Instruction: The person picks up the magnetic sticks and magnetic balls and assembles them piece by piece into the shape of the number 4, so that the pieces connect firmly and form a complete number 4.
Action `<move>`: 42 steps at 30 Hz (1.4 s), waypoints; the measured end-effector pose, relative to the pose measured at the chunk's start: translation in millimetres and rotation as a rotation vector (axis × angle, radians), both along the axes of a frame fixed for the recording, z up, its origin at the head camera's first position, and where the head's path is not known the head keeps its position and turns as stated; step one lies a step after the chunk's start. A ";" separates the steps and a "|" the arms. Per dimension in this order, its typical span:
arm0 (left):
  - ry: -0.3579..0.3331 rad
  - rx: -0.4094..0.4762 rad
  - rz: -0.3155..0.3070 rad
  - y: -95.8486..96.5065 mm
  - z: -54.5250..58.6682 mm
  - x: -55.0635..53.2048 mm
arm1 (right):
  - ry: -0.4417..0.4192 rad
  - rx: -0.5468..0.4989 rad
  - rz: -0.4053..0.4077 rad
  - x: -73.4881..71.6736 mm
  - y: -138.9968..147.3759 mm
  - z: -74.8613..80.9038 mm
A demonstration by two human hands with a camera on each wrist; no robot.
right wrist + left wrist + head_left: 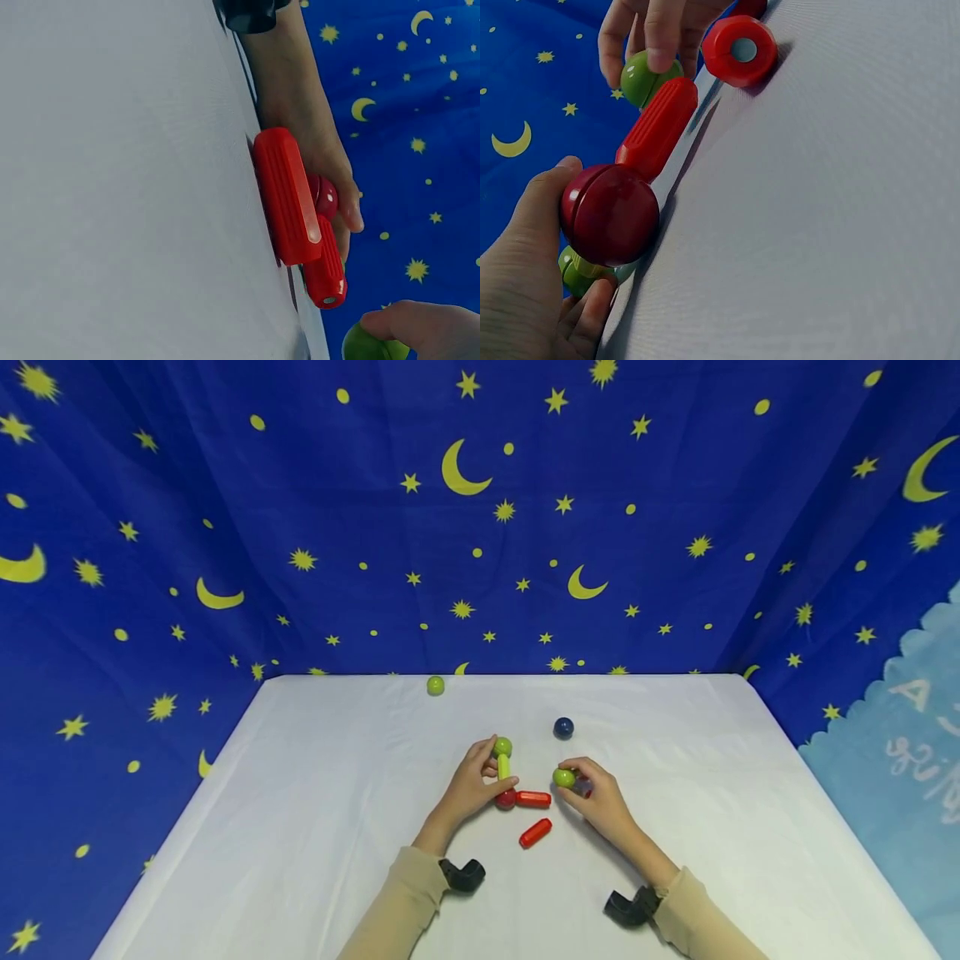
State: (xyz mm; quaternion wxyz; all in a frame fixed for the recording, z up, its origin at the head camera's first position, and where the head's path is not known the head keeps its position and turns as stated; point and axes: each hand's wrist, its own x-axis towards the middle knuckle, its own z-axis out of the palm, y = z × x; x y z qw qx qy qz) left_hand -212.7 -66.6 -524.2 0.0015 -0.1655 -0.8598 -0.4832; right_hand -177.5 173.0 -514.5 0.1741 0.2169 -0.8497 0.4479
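Observation:
My left hand (471, 785) grips a joined toy piece, its thumb by a dark red ball (611, 217) and its fingers beside a green ball (503, 746). A yellow-green rod (503, 767) links those two balls, and a red rod (660, 127) sticks out rightward from the red ball. Between thumb and fingers, my right hand (602, 797) pinches another green ball (564, 777), apart from that rod's free end. Something dark purple and red shows under the right palm; its kind is unclear. A loose red rod (285, 196), with a grey disc in its end, lies nearer me.
On the white-covered table (300, 827), a dark blue ball (563, 727) lies beyond the right hand. One more green ball (436, 686) sits near the back edge. Blue star-patterned cloth (525, 539) hangs behind and at the sides. Both wrists wear black mounts (463, 876).

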 end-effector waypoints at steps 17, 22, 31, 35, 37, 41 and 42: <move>0.000 0.015 0.008 0.1 -1.6 0.0 | -0.062 0.088 0.027 4.4 1.5 1.7; -0.010 0.015 0.007 0.0 -1.4 -0.4 | -0.073 0.105 0.039 5.3 1.6 1.8; -0.012 0.009 0.011 0.3 -2.3 -0.6 | -0.095 0.133 0.058 5.4 -0.2 0.6; -0.018 0.011 0.012 0.5 -2.1 -0.1 | -0.088 0.133 0.060 5.4 -0.5 -0.3; -0.022 0.011 0.016 0.7 -1.7 -0.1 | -0.088 0.132 0.059 5.3 -0.4 -0.1; -0.025 0.008 0.022 1.2 -1.3 -0.8 | -0.094 0.134 0.055 4.6 0.2 -0.1; -0.023 0.007 0.022 1.1 -1.3 -0.9 | -0.095 0.134 0.055 4.4 0.4 0.1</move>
